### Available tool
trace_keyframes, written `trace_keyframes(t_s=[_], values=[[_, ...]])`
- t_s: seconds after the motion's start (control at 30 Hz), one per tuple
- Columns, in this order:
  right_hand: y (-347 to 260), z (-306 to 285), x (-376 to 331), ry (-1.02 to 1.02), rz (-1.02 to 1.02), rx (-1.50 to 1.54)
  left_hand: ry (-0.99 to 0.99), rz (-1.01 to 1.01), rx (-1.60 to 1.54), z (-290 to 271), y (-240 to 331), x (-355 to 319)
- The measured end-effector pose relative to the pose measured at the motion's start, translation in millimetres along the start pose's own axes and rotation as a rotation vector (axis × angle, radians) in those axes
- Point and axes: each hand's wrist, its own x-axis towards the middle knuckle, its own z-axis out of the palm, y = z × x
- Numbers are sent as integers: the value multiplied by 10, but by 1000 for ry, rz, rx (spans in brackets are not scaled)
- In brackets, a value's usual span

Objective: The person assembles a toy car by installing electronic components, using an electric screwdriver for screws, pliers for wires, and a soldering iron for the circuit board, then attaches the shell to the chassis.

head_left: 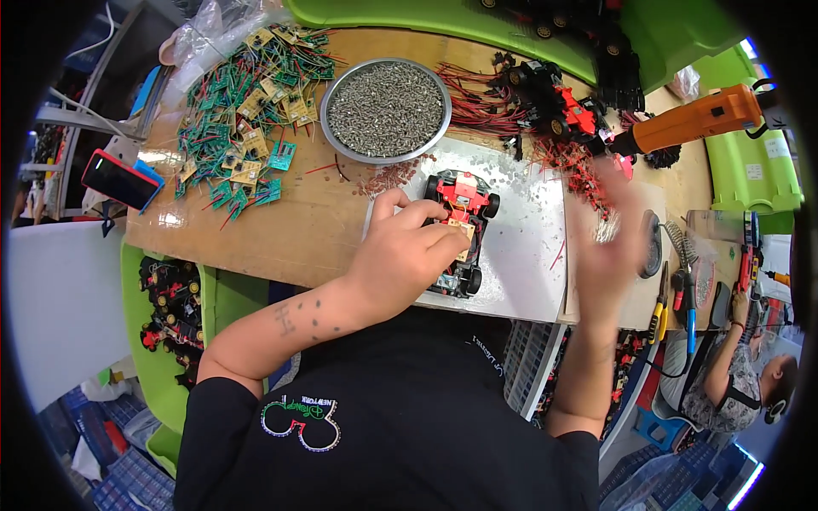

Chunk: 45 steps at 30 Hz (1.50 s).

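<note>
On a white sheet in front of me lies a toy car chassis point(464, 189), black and red with black wheels. A tan circuit board point(464, 230) sits on its middle. My left hand point(409, 247) grips the chassis from its left side, fingertips down on the board, partly hiding both. To the right, my right hand point(609, 238) is raised and smeared by motion, so its fingers do not show clearly. Just beyond it hangs an orange electric screwdriver point(699, 121), its tip pointing left; whether the hand touches it I cannot tell.
A metal bowl of small screws point(388, 111) stands behind the chassis. Heaped circuit boards point(243, 128) lie left of it; black-and-red chassis point(554, 102) with wires lie right. A phone point(123, 179) stands far left. Pliers point(659, 313) and a soldering iron point(690, 311) lie right, near a co-worker point(733, 375).
</note>
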Motion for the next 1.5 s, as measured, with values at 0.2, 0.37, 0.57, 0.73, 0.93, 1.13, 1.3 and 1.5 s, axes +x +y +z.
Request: trace_keyframes(t_s=[0.2, 0.37, 0.57, 0.73, 0.93, 1.13, 1.3, 1.5], values=[[353, -210, 969, 304, 337, 536, 67, -5, -35, 67, 32, 31], [-126, 94, 691, 172, 339, 1004, 97, -29, -41, 71, 45, 54], [-618, 70, 331, -77, 228, 1395, 69, -30, -20, 62, 31, 65], [-759, 70, 228, -71, 229, 1271, 55, -39, -38, 65, 33, 56], [-794, 35, 177, -49, 223, 1292, 105, -25, -36, 82, 47, 67], [-713, 75, 162, -65, 65, 1388, 66, -32, -29, 64, 83, 64], [-756, 44, 140, -81, 148, 1344, 43, -43, -24, 76, 91, 18], [-783, 27, 95, -33, 236, 1242, 59, 17, -164, 79, 8, -48]])
